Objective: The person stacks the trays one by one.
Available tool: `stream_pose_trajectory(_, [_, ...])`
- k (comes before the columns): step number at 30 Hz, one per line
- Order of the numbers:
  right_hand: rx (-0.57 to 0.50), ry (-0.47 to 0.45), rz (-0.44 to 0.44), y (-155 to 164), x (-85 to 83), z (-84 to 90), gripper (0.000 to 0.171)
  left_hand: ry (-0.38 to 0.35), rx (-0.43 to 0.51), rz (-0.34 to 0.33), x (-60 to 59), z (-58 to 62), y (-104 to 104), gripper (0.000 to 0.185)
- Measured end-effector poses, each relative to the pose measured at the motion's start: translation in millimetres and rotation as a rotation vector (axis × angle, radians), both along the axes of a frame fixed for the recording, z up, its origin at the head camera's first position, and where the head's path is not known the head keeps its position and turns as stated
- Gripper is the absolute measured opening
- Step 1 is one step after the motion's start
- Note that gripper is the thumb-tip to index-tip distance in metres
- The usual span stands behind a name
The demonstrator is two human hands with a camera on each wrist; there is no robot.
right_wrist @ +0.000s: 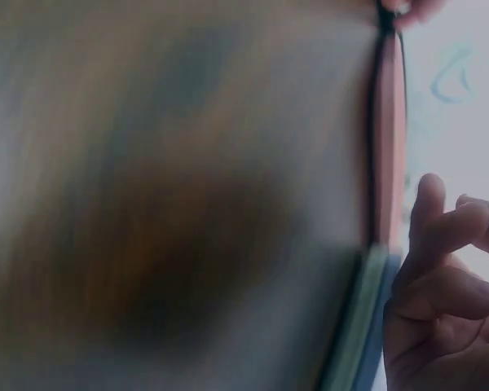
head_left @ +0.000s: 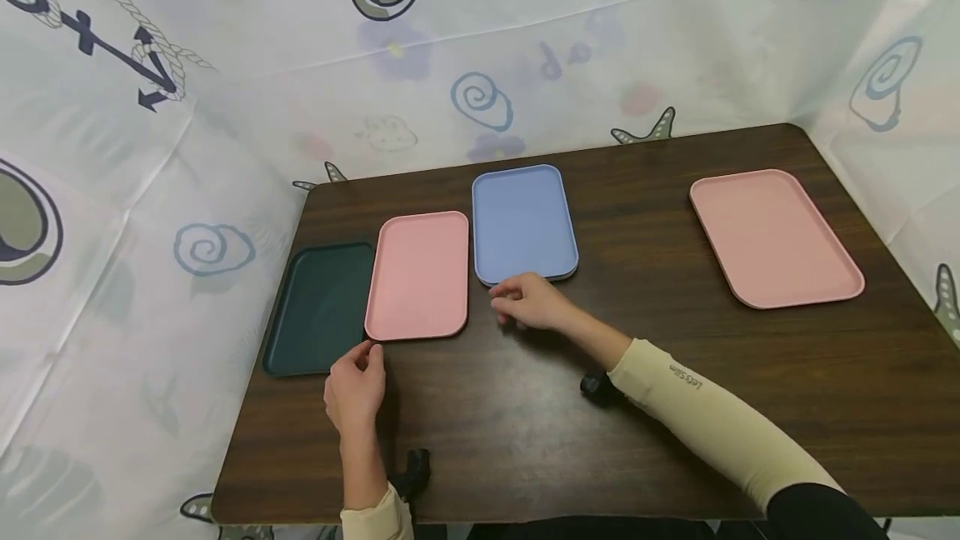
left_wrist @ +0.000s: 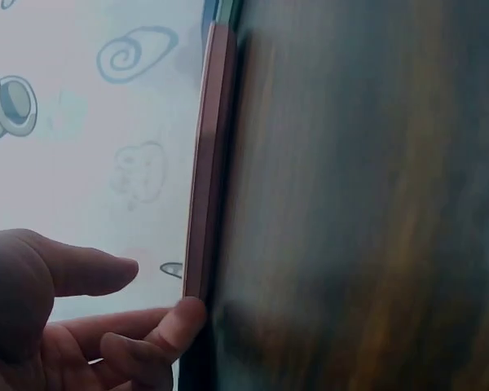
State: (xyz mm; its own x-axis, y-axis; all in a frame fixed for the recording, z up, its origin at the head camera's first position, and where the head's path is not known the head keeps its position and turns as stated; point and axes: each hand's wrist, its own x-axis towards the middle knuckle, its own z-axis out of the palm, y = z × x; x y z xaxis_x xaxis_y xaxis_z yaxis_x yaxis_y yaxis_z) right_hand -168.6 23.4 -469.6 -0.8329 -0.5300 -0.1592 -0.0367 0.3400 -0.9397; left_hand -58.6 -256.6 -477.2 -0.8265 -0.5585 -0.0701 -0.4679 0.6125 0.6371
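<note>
Table (head_left: 675,407): dark wood, carries 4 trays + both hands
Green tray (head_left: 318,311): nr left edge, flat; right rim touches or slips under small pink tray, can't tell which
Left hand (head_left: 355,386): at near-left corner of small pink tray; fingers loosely curled, fingertip (left_wrist: 187,314) touching that corner, nothing gripped
Small pink tray (head_left: 418,275): left-centre, flat, btwn green & blue trays; thin rim seen edge-on in left wrist view (left_wrist: 208,163)
Blue tray (head_left: 523,222): centre, twd far edge, just right of small pink tray; seems to sit on another tray, pale green edge under it in right wrist view
Right hand (head_left: 531,302): at near edge of blue tray; fingers (right_wrist: 440,244) half-curled beside rim, holding nothing; contact w/ rim unclear
Large pink tray (head_left: 776,237): nr right edge, angled, well apart from rest
</note>
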Motion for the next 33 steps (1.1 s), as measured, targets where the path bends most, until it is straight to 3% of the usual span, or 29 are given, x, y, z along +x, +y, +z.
stream_pose_trajectory(5, [0.064, -0.032, -0.003, -25, 7.7, -12.5, 0.045, -0.011, -0.016, 0.011, -3.6, -1.0, -5, 0.037])
stream_pose_trajectory(11, [0.084, -0.049, -0.033, -41, 11.2, -20.9, 0.056, 0.002, -0.068, -0.002, -18.5, -2.6, -10, 0.042])
stream_pose_trajectory(20, [0.068, -0.066, -0.054, -47, 15.5, -19.9, 0.055, -0.035, -0.059, -0.040, -33.7, -0.7, -17, 0.039])
stream_pose_trajectory(27, [0.108, 0.000, -0.056, -49, 17.2, -17.4, 0.050, -0.007, -0.050, -0.075, -34.4, 1.4, -14, 0.038])
stream_pose_trajectory(33, [0.129, 0.024, -0.080, -46, 20.0, -15.4, 0.042, 0.014, -0.029, -0.024, -26.6, 0.4, -13, 0.037])
